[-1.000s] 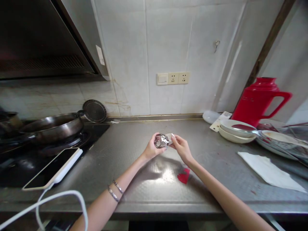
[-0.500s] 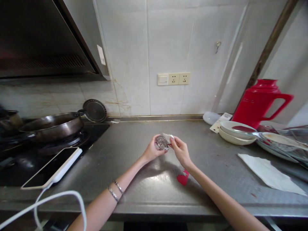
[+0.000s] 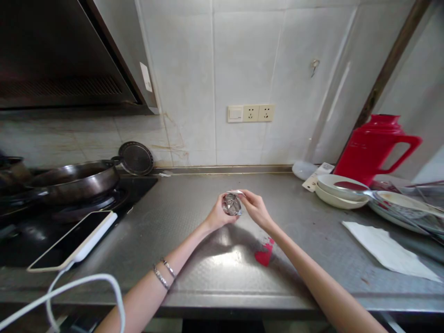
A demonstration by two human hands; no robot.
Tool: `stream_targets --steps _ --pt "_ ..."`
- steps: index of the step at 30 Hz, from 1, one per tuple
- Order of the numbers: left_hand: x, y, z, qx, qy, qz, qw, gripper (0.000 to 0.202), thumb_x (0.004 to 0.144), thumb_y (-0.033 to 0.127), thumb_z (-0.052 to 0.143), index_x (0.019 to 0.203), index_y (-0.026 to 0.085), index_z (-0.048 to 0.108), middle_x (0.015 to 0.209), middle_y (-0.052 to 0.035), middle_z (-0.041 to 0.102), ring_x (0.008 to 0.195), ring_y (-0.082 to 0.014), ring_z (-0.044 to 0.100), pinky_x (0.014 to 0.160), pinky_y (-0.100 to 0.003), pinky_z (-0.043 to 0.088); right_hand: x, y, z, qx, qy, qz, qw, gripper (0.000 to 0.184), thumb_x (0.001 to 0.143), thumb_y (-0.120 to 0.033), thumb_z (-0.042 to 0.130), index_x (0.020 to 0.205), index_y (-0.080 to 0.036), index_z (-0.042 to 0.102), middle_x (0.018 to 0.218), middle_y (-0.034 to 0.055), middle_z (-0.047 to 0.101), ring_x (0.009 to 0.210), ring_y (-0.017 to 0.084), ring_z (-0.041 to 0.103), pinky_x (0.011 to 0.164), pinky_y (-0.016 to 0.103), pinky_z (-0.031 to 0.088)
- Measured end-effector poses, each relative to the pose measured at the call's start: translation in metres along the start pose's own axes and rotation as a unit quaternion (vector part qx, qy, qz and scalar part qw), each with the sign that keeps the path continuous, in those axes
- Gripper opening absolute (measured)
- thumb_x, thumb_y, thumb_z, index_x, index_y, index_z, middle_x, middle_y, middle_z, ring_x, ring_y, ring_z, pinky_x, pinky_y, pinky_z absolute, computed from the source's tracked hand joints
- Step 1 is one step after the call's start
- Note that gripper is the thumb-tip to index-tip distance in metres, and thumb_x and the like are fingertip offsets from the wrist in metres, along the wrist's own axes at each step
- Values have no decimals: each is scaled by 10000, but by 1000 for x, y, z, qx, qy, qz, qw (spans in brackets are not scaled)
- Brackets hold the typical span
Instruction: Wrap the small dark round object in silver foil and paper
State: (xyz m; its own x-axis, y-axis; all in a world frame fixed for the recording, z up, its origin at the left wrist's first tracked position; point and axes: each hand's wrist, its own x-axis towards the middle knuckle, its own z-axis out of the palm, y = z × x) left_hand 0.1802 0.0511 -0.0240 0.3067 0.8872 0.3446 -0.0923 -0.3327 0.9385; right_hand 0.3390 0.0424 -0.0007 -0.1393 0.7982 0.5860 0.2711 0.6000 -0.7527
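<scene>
The left hand (image 3: 217, 215) grips the shiny cup (image 3: 231, 205) from its left; the right hand (image 3: 255, 208) pinches white tissue (image 3: 235, 191) along its far edge.

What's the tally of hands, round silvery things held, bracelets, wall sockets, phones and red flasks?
Left hand and right hand: 2
Round silvery thing held: 1
Bracelets: 2
Wall sockets: 2
Phone: 1
Red flask: 1
Total: 9

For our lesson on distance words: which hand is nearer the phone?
Left. The left hand is right of the phone, higher in the picture; the right hand is farther right.
</scene>
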Motion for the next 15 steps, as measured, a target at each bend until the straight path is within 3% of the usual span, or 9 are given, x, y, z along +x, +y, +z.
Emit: stream_targets --steps 4,10,12,15 --pt "2 -5 -3 15 -20 -1 1000 806 482 138 823 1179 157 417 1111 -104 591 957 -205 604 841 -324 471 -6 -4 5 -30 -17 -32 999 340 916 -382 440 1113 -223 668 1107 68 697 1016 228 649 884 364 506" --pt "4 -9 -7 20 -54 35 998 761 487 153 842 1141 164 452 1079 -87 609 920 -189 603 794 -297 470 -21 -8 9 -96 -7 -169 981 287 903 -272 478 1126 -251 656 1180 64 664 1157 214 585 1018 385 445" --pt "3 -8 -8 32 -52 28 998 769 472 160 851 1138 168 465 1088 -88 604 928 -196 597 779 -294 470 -20 -7 7 -95 -3 -164 982 285 907 -288 471 1113 -251 665 1165 63 672 1135 218 601 1001 380 458" --pt "1 -6 -7 61 -46 19 997 811 466 166 855 1181 171 470 1077 -82 599 923 -198 589 762 -288 467 -16 -6 6 -96 32 -83 991 318 916 -369 449 1063 -231 695 1052 68 718 956 232 679 835 341 533"
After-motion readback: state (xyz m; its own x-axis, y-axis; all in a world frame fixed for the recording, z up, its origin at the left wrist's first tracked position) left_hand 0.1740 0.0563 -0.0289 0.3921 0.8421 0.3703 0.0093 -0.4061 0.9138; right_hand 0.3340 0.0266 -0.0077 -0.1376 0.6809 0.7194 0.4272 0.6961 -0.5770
